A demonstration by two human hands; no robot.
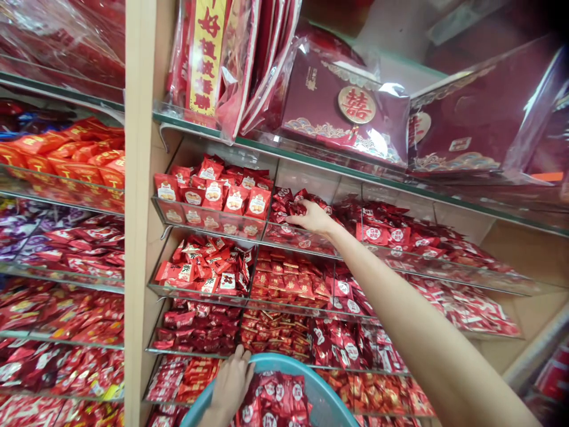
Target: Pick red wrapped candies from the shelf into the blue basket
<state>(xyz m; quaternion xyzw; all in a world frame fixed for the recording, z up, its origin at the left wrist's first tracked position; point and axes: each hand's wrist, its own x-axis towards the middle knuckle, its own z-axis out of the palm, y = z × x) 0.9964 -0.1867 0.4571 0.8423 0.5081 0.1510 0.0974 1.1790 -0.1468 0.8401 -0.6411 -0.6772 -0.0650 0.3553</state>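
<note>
My right hand (313, 218) reaches into a clear compartment on the upper candy shelf. Its thumb and fingers curve around small dark red candy packets (283, 200); some fingertips are hidden among them. Below, my left hand (232, 379) grips the rim of a blue plastic basin (326, 388), fingers over the edge and thumb toward the inside. Inside the basin lie many red candy packets (280, 394) with round white labels.
Red packets with white labels (213, 193) fill the compartment to the left. A green-edged glass shelf (267, 145) above holds maroon gift bags (329, 101). A pale wooden upright (140, 237) separates another candy rack. Clear plastic lips front the shelves.
</note>
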